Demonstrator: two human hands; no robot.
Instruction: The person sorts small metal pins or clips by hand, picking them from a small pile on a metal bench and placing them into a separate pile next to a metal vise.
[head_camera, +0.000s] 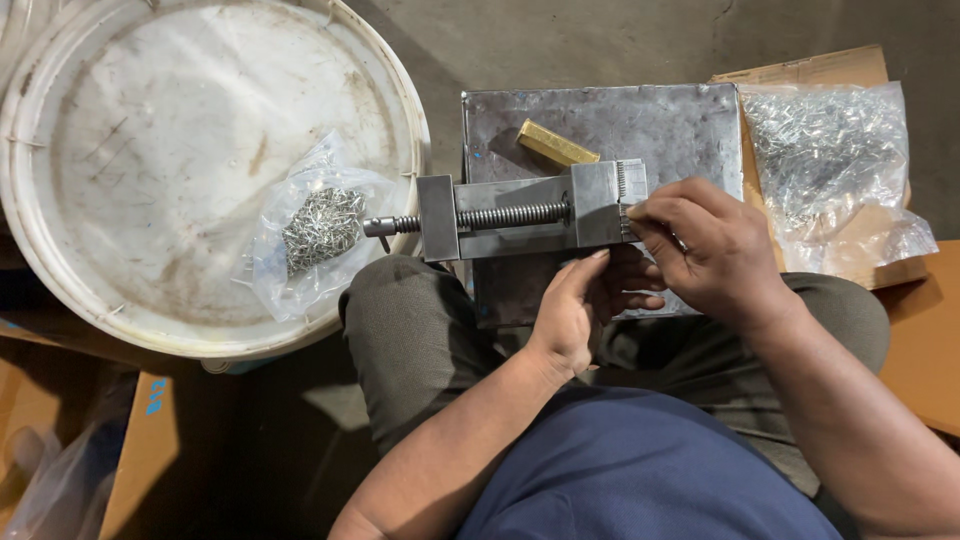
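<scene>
A small steel vise (520, 215) with a threaded screw lies on a grey metal plate (660, 130) across my lap. My right hand (705, 245) pinches something small at the vise's toothed jaw end; I cannot make out what. My left hand (580, 305) rests just below the vise, fingers curled toward the right hand, touching the plate's edge. A brass-coloured bar (556, 144) lies on the plate behind the vise.
A clear bag of small metal pins (318, 228) lies on a white bucket lid (150, 120) at the left. Another bag of pins (830, 160) sits on cardboard (810, 68) at the right. Concrete floor lies beyond.
</scene>
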